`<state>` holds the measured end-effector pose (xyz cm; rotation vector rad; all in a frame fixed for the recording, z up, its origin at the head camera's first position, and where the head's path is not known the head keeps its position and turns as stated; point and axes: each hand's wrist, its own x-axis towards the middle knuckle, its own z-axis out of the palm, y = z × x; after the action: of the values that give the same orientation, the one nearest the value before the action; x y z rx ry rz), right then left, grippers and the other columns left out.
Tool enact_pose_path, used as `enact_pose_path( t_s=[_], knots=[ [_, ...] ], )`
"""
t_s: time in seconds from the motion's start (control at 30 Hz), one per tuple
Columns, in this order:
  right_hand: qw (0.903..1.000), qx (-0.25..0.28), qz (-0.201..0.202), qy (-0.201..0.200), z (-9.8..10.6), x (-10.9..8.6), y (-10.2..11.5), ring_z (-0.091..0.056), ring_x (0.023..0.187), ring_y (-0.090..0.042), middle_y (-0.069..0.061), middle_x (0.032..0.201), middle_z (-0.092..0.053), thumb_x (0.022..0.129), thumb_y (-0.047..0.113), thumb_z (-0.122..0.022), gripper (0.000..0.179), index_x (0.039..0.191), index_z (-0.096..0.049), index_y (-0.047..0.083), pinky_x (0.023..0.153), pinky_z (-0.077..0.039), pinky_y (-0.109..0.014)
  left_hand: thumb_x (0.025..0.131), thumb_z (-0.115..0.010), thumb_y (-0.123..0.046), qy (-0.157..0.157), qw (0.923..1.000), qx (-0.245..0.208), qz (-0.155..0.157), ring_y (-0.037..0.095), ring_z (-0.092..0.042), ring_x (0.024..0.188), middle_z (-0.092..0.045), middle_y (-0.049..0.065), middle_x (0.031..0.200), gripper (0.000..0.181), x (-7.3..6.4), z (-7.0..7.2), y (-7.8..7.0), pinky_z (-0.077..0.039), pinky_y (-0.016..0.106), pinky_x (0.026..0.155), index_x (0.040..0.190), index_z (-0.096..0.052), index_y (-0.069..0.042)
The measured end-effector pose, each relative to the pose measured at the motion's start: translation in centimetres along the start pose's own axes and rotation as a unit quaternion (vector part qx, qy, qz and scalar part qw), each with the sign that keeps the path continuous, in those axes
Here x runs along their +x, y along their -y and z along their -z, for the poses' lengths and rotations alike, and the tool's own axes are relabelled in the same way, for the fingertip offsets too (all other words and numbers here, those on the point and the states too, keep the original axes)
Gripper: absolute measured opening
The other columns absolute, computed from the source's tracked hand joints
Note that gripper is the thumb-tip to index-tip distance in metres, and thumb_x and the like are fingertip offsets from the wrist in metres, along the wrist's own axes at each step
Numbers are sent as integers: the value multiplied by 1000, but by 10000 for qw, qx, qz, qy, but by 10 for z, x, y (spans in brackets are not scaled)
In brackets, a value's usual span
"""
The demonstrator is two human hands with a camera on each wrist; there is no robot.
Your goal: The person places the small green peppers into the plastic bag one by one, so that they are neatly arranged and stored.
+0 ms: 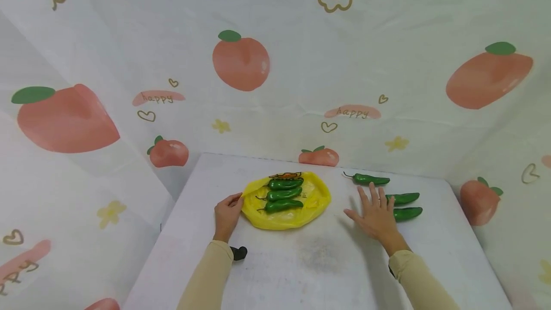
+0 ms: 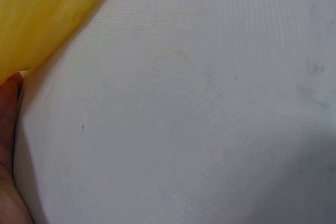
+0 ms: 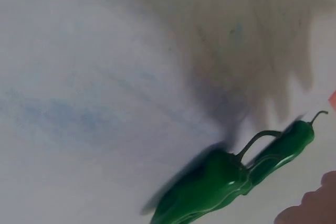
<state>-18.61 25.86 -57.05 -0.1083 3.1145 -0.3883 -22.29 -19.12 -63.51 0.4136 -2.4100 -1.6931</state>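
At the left edge of a yellow plastic bag [image 1: 275,222], my left hand [image 1: 228,216] pinches the rim between thumb and fingers. The bag lies spread on the table, and three green peppers [image 1: 282,205] rest side by side on it, stems to the left. My right hand [image 1: 376,216] is spread, palm down, with its fingers over the stem ends of two green peppers [image 1: 408,214]. Another green pepper [image 1: 371,179] lies just beyond its fingertips. In the right wrist view two peppers [image 3: 205,190] show, with the hand's shadow beside them.
The white table [image 1: 275,271] has a greyish smudge near its middle. Behind it and at both sides hangs a white cloth [image 1: 292,123] printed with peaches. A small black object [image 1: 239,253] shows by the left wrist.
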Motion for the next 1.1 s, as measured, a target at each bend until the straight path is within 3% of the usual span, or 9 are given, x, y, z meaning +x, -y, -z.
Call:
enact_pose_path(
  t_s=[0.7,1.1],
  knots=[
    [9996,111,-235,-112,11,-23,-55,-13,146,-63,-38,161,-15,89,70,-60,103,160,-24,4,113,-10,-82,96,-70,-28,-38,9999,119,-46,21,-74,102,-77,10,114,28,-3,-1,-2,-61,22,84,118,-77,-12],
    [9975,70,-145,-694,15,-30,-85,-29,135,-62,-41,150,-30,81,60,-76,96,150,-38,5,106,-25,-78,97,-69,-30,-80,9998,168,-20,20,-74,102,-77,9,115,29,-1,-3,1,-62,25,86,120,-76,-13]
  ],
)
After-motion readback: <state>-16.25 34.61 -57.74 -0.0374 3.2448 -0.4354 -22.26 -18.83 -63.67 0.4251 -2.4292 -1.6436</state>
